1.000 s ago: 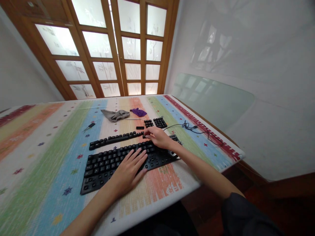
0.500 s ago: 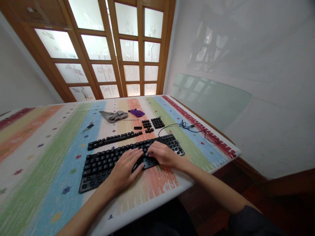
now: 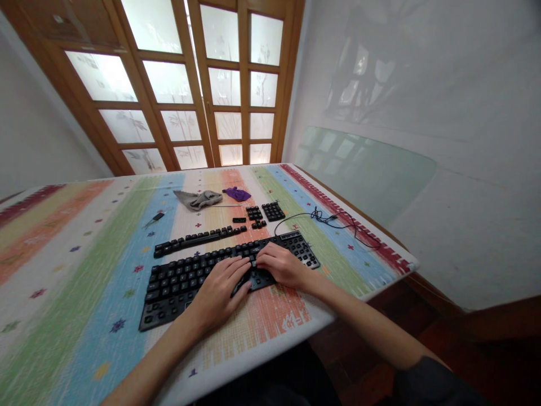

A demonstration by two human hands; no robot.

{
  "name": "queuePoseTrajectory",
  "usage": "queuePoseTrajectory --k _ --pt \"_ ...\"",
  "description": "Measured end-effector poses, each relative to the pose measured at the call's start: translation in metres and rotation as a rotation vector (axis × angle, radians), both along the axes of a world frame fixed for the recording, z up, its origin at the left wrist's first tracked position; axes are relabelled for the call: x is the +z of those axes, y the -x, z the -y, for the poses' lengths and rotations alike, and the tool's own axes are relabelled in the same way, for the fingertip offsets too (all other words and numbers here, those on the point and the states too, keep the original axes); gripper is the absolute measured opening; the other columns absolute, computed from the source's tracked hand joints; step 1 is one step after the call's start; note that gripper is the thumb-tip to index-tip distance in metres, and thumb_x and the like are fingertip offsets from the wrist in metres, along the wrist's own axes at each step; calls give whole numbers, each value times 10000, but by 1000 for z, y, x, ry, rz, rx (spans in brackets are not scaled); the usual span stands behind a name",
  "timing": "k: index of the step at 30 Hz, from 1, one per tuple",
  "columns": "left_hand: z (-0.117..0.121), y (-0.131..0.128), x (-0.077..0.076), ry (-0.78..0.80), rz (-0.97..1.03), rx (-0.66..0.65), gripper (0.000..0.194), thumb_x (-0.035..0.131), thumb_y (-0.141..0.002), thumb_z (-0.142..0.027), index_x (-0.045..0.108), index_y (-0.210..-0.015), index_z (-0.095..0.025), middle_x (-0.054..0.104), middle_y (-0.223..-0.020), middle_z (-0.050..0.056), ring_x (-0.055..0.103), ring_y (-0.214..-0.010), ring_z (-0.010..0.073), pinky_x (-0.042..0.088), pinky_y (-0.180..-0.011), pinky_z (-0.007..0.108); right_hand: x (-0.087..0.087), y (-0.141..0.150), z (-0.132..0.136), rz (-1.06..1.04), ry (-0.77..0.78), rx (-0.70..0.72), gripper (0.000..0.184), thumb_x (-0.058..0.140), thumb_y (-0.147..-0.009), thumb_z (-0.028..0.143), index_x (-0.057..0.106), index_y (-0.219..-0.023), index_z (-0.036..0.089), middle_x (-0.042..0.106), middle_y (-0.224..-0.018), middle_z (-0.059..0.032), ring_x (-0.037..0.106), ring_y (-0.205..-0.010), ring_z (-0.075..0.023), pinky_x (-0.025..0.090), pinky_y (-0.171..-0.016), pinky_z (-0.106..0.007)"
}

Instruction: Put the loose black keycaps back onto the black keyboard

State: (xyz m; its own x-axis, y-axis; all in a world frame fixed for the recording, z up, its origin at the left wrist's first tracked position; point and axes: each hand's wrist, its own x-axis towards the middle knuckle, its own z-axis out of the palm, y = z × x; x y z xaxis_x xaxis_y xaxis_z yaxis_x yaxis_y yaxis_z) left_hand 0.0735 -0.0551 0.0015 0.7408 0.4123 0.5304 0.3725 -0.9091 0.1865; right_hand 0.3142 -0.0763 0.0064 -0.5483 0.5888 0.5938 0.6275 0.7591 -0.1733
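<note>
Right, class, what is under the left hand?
The left hand lies over part of the keyboard and the striped tablecloth, both visible around it. Any keys directly beneath it are covered.

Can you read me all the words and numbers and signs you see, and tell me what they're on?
No word, number or brand is clear enough to read.
Keyboard: any letters on its keys are too small.
Loose keycaps: any marks are too small.
Outlined strip at the keyboard's far right corner: too small to tell if anything is printed.
Tablecloth: little star and cross shapes, no readable words.
</note>
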Motion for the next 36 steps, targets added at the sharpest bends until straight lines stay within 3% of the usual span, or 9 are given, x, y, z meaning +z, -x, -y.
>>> queuePoseTrajectory --k 5,11,15,18,24,32,36 --pt "0 0 -1 -1 -21 -10 427 518 -1001 -301 519 -1417 -207 618 -1375 102 556 -1280 277 472 -1071 506 -2 1 -1 59 -59 -20 241 438 -1007 116 658 -919 157 678 -876 -82 558 -837 -193 502 -785 -333" --pt "2 -2 -2 -6 -76 -29 483 530 -995 -321 477 -1464 -216 599 -1405 106 530 -1308 299 422 -1104 555 -2 1 4 243 -165 -92 282 398 -1007 107 650 -889 158 663 -772 -73 535 -701 -196 459 -656 -316" --pt "5 -5 0 -3 -90 -10 445 555 -978 -328 545 -1400 -188 633 -1356 114 535 -1301 312 420 -1110 561 4 9 16 387 -139 -119 240 403 -993 117 635 -1053 107 695 -943 -141 601 -762 -209 501 -667 -331" --pt "7 -6 3 -7 -105 -13 397 565 -965 -301 589 -1340 -173 651 -1327 110 541 -1293 315 414 -1118 562 7 19 26 501 -165 -137 337 381 -978 100 558 -1254 20 694 -1035 -220 647 -904 -260 547 -720 -368" --pt "7 -6 -1 -24 -81 -30 429 546 -966 -272 549 -1388 -192 644 -1336 104 533 -1309 301 406 -1129 549 8 29 30 569 -154 -179 389 407 -949 111 534 -1272 -65 674 -1087 -308 661 -995 -312 577 -804 -412" --pt "11 -7 -2 -63 -120 -16 424 561 -958 -285 559 -1366 -170 646 -1325 118 522 -1324 318 395 -1139 544 3 28 28 500 -68 -184 418 497 -909 179 565 -1261 -36 694 -1036 -242 661 -862 -276 561 -704 -379" --pt "11 -7 -1 -66 -123 -8 418 561 -962 -299 565 -1356 -161 636 -1347 120 516 -1331 322 405 -1134 534 15 22 16 362 -7 -180 200 539 -906 206 706 -973 119 703 -758 -91 606 -672 -203 483 -611 -311"
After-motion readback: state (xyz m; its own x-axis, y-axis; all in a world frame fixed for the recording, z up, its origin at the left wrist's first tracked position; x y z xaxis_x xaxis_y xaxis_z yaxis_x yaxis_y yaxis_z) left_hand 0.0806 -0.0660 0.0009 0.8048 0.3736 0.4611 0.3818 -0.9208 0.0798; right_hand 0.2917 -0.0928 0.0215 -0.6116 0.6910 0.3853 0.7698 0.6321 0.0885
